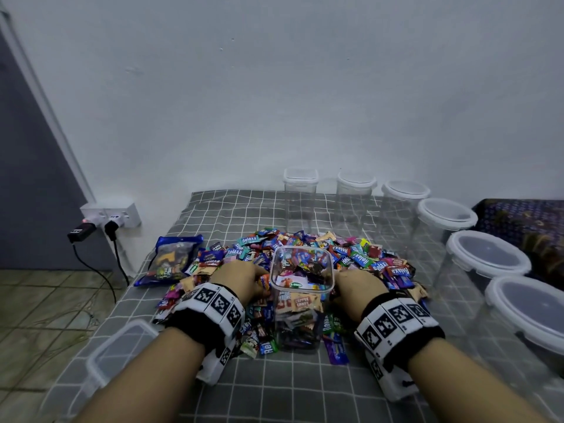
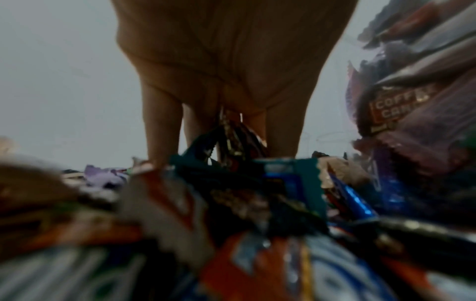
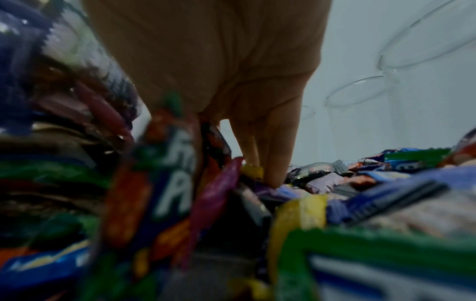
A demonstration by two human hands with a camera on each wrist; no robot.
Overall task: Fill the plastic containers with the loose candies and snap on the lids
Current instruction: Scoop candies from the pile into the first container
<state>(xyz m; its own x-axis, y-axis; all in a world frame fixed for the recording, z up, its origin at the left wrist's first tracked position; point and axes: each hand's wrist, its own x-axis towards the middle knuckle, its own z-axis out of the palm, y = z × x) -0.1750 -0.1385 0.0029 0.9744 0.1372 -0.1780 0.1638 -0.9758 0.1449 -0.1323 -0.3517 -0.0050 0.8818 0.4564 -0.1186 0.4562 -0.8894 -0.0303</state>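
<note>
A clear square container (image 1: 300, 297), open and partly filled with wrapped candies, stands in the middle of a loose candy pile (image 1: 360, 254). My left hand (image 1: 241, 279) lies on the pile just left of the container. In the left wrist view its fingers (image 2: 159, 126) point down and close round a bunch of wrappers (image 2: 231, 134). My right hand (image 1: 357, 288) is at the container's right side. There its fingers (image 3: 275, 158) dig into the pile, with upright wrappers (image 3: 177, 163) held against the palm. A clear square lid (image 1: 122, 352) lies at the near left.
Several empty lidded containers (image 1: 300, 196) line the back and right side of the grey checked cloth (image 1: 290, 392). A blue candy bag (image 1: 174, 257) lies left of the pile. The cloth's left edge drops to a tiled floor with plugged-in sockets (image 1: 116, 216).
</note>
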